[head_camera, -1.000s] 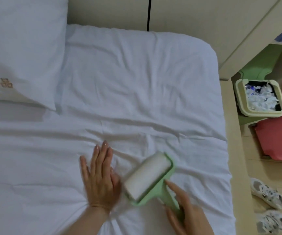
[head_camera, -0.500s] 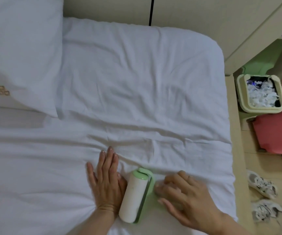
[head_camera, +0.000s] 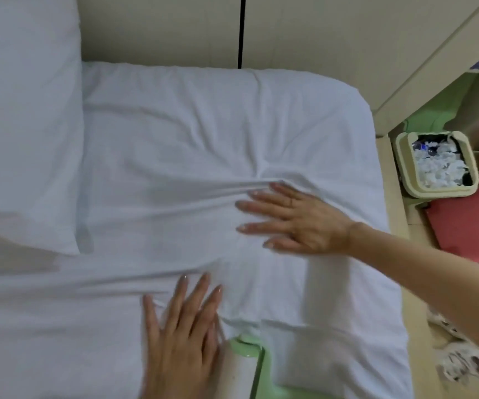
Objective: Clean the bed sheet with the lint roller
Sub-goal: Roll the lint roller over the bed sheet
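pillow (head_camera: pixel 25 125) | bin of paper scraps (head_camera: pixel 405 165) | red sheet (head_camera: pixel 471 220) | shoes (head_camera: pixel 457 352)

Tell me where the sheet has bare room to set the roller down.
Bare: the sheet between pillow and right edge, above the right hand; also left of the left hand. Crowded: bottom centre, where lint roller lies beside it.

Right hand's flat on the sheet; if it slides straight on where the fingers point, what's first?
The right hand crosses bare wrinkled bed sheet, then probably meets the pillow.
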`<move>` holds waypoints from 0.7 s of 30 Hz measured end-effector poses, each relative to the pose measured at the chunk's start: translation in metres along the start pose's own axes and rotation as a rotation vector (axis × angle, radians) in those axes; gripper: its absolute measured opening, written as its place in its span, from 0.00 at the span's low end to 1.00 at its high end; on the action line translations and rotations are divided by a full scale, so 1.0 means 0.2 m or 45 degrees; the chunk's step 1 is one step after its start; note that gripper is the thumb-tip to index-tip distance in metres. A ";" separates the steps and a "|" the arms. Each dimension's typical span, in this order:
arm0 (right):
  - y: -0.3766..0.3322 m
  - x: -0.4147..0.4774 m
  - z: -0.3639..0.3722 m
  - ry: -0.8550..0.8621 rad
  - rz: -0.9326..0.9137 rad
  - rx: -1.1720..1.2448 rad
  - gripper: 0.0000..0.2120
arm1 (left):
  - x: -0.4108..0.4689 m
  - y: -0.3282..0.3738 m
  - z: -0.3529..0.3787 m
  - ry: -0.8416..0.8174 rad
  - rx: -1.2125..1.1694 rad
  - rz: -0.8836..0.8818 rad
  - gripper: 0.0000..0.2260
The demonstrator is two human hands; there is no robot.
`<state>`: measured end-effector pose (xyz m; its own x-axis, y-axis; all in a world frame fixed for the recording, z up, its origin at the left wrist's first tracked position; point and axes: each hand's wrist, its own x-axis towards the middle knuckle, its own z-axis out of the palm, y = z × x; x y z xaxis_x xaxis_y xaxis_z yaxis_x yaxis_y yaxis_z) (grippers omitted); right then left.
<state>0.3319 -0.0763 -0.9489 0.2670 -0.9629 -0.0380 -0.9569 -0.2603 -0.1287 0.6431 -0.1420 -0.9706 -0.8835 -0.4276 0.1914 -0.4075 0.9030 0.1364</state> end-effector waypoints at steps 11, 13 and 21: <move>0.13 0.29 -0.08 0.547 0.382 0.129 0.22 | 1.35 -0.47 0.16 -0.277 0.179 0.091 0.25; -0.23 0.29 0.02 0.301 -0.195 0.198 0.21 | 1.62 -0.49 0.11 -0.451 0.055 -0.192 0.27; 0.57 0.29 -0.06 0.174 0.627 -0.035 0.26 | 1.50 -0.30 -0.06 0.155 -0.152 0.266 0.22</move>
<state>0.2374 -0.1626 -0.9537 -0.2319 -0.9718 0.0427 -0.9686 0.2267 -0.1017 0.4051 -0.3249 -0.9089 -0.9083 -0.2412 0.3418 -0.1828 0.9638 0.1943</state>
